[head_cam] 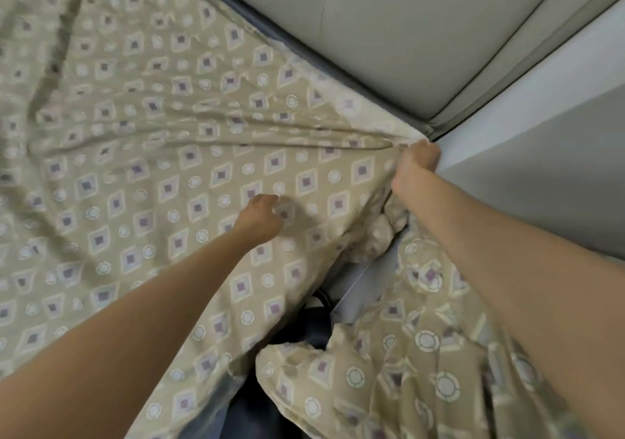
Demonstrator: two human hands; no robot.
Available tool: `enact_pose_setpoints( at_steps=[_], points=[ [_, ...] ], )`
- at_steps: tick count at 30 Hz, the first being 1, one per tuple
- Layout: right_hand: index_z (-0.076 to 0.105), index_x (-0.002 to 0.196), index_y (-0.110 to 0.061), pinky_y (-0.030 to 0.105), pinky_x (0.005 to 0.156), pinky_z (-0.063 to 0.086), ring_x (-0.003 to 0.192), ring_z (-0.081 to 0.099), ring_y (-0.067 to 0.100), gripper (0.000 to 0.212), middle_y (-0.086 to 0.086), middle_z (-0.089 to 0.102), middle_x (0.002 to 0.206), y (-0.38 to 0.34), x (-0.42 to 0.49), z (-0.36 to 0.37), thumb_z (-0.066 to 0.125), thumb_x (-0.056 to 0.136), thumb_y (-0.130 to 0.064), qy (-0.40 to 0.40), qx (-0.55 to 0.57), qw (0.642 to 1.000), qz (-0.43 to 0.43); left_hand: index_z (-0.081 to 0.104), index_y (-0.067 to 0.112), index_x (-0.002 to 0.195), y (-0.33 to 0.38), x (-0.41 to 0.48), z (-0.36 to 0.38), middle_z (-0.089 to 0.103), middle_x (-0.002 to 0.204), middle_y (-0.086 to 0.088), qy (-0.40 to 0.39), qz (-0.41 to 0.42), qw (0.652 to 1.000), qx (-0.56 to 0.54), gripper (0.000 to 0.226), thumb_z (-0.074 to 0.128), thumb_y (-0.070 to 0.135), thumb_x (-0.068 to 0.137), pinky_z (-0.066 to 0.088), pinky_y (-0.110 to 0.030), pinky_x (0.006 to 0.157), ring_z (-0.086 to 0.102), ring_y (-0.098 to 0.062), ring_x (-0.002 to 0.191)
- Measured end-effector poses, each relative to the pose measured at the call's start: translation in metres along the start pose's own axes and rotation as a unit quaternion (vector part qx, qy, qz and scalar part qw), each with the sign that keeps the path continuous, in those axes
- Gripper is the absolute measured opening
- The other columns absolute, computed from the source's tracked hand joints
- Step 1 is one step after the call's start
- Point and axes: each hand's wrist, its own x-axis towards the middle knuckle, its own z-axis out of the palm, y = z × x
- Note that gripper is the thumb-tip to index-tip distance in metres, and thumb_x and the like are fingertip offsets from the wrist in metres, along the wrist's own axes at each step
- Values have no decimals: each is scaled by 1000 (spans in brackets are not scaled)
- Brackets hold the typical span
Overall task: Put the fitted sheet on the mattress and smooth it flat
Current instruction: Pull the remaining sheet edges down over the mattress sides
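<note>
Sheet (142, 154) spread over the mattress at left and centre but creased; right hand (414, 168) clenched on its corner at centre right beside the headboard (389, 32), left hand (262, 217) loosely curled, resting on the sheet; corner tucking and smoothing apparently remain.

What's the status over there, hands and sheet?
Right hand gripping the sheet at the corner by the headboard. Left hand resting on it, fingers curled. Sheet wrinkled, side loose. Nothing blocking.
</note>
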Motion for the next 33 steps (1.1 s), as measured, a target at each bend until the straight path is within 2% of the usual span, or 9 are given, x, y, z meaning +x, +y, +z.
enact_pose_setpoints(
  at_steps=[3, 5, 8, 13, 17, 21, 27, 29, 33],
  points=[
    [32, 144, -4, 21, 83, 43, 133, 42, 25, 43, 12, 39, 146, -14, -1, -6, 27, 103, -17, 1, 24, 1000, 13, 29, 20, 148, 2, 6, 3, 18, 159, -2, -8, 18, 1000, -8, 56, 40, 12, 94, 24, -32, 114, 22, -22, 145],
    [28, 145, -4, 23, 84, 41, 124, 44, 19, 49, 11, 36, 145, -19, -4, -5, 29, 96, -4, 25, -117, 992, -37, 30, 23, 148, 5, 12, 6, 18, 158, 0, -9, 29, 999, -13, 55, 39, 12, 94, 24, -31, 113, 24, -22, 144],
    [22, 146, -11, 19, 74, 41, 98, 46, 11, 58, 11, 35, 145, -13, -3, -4, 46, 96, -27, -8, 47, 999, -21, 34, 25, 145, 8, 18, 9, 23, 156, 0, -3, 50, 999, -14, 55, 37, 12, 92, 27, -34, 112, 31, -25, 140],
    [-1, 150, -23, 35, 95, 45, 111, 57, 29, 78, 10, 48, 137, 11, -10, -7, 50, 93, -17, -55, -267, 952, -138, 38, 24, 142, 3, 27, 10, 28, 152, -3, 2, 81, 997, -12, 54, 40, 10, 90, 34, -39, 110, 36, -29, 137],
    [-2, 153, -22, 41, 95, 46, 115, 57, 33, 81, 14, 58, 128, 14, -14, 8, 52, 92, -21, -44, -380, 896, -226, 40, 24, 141, -3, 33, 4, 30, 149, -3, 18, 99, 995, -8, 53, 44, 10, 90, 39, -40, 105, 43, -30, 129],
    [21, 144, -11, 36, 85, 47, 114, 59, 33, 66, 13, 55, 132, -6, -10, 39, 55, 91, -33, -36, -326, 918, -225, 32, 24, 147, -10, 46, -12, 6, 160, -3, 51, 79, 995, 19, 54, 44, 15, 95, 33, -40, 109, 30, -33, 139],
    [53, 109, -7, 16, 40, 43, 32, 55, 6, 30, 2, 69, 64, -33, -1, 66, 51, 94, -32, -78, -226, 967, -87, 34, 19, 145, -28, 63, -35, 10, 159, -3, 78, 82, 993, 13, 53, 44, 12, 94, 33, -42, 108, 31, -32, 139],
    [50, 107, -8, 22, 46, 51, 46, 62, 14, 27, 9, 68, 69, -32, -4, 69, 37, 101, -31, -102, -160, 980, -55, 33, 20, 145, -30, 68, -38, 11, 159, -2, 84, 90, 992, 19, 53, 43, 11, 94, 34, -42, 107, 29, -30, 140],
    [51, 126, -4, 39, 100, 47, 114, 59, 31, 43, 19, 59, 126, -29, 7, 78, 38, 98, -34, -61, -68, 991, -98, 29, 26, 147, -28, 78, -44, 6, 160, 1, 71, 133, 987, 50, 57, 43, 12, 94, 33, -42, 109, 23, -31, 143]
  ],
)
